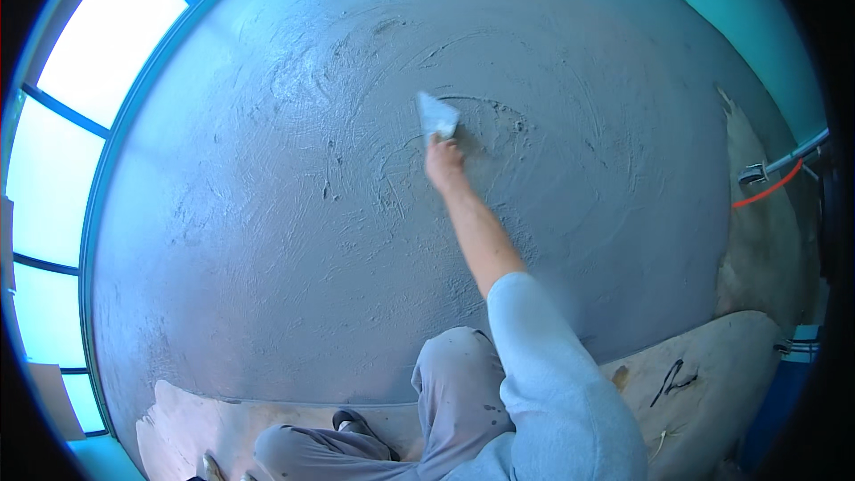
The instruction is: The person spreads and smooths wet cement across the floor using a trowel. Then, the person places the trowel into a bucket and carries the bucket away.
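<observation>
My right hand is closed round the handle of a trowel, arm stretched far forward. The pale, flat blade rests on or just over the wet grey cement spread across the floor; contact cannot be made out. Beside the blade, a curved ridge of cement runs off to the right. Swirled strokes and small lumps mark the surface around it. Nothing of my left hand shows.
Bare, lighter floor borders the cement near my bent legs and at the right. A red-orange hose or cable and a pipe come in from the right. Framed windows line the left side. My dark shoe stands near the cement's edge.
</observation>
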Demonstrator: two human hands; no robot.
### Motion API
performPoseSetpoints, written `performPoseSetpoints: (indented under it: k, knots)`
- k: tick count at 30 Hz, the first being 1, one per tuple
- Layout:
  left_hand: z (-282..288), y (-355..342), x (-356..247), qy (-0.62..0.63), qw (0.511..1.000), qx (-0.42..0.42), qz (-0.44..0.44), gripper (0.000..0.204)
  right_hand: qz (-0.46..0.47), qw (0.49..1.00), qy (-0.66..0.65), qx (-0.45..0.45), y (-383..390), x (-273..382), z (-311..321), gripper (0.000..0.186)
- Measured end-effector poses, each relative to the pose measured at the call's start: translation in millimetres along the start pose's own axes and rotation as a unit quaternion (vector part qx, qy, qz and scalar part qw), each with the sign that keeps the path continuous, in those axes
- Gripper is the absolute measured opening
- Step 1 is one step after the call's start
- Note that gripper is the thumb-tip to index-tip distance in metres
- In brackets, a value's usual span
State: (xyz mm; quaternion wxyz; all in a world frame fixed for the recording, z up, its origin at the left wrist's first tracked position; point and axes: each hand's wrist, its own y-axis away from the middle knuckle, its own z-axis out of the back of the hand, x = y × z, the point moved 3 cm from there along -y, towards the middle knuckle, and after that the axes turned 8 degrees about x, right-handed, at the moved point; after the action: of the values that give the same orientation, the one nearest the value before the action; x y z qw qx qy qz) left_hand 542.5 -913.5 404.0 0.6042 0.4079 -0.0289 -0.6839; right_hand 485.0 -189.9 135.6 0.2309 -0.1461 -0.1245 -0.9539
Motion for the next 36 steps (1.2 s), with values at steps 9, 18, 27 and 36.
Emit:
performPoseSetpoints:
  k: [9, 18, 27, 36]
  knots:
    - [9.9, -7.3, -9.9, -0.007, 1.0, 0.014, -0.017, 0.02, -0.112, 0.984, -0.137, -0.017, 112.8, -158.3, 37.8, 0.058]
    - [22.0, -26.9, -21.8, -0.023, 0.998, 0.046, -0.035, 0.02, -0.387, 0.893, -0.229, -0.013, 384.3, -280.1, 44.4, 0.041]
    - [30.4, -45.0, -25.8, -0.041, 0.995, 0.075, -0.059, 0.019, -0.512, 0.851, -0.11, -0.041, 290.8, -344.4, 42.9, 0.075]
    - [37.9, -32.0, -9.6, -0.029, 0.997, 0.062, -0.048, 0.018, -0.35, 0.919, -0.171, -0.059, 135.9, -184.7, 9.5, 0.073]
